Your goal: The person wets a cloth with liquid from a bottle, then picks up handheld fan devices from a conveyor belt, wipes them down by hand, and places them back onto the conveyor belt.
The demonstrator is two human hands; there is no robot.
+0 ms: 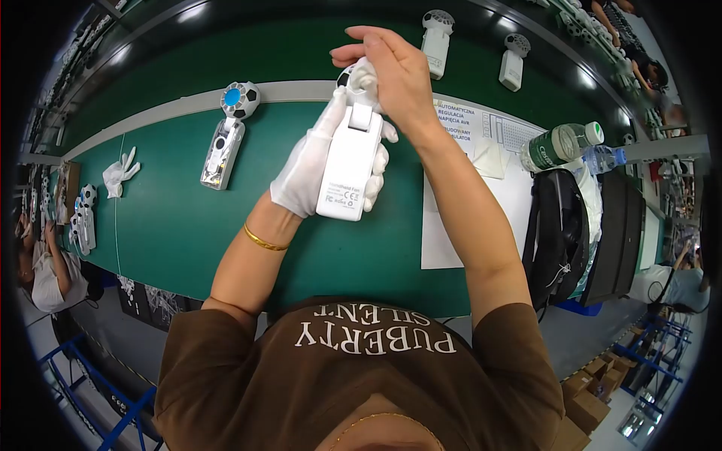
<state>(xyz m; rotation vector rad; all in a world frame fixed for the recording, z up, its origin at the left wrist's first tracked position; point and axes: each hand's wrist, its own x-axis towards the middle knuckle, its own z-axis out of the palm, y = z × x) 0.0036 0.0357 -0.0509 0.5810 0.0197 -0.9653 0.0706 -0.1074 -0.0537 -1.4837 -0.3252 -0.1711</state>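
Brown T-shirt point(368, 376) nearest, bottom of view. Left hand point(308, 169), white-gloved, is wrapped around a white handheld fan point(346, 169), held label up over the green table point(162, 233). Right hand point(402, 83), bare, is at the fan's head beside crumpled white fabric point(365, 75); can't tell if its fingers clamp anything. Second fan point(224, 150), handle internals exposed, lies left; printed sheet point(466, 218) right.

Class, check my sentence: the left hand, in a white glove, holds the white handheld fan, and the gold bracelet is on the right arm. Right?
Not quite: the gold bracelet is on the left arm, as the head view shows. The left hand, in a white glove, does hold the white handheld fan.
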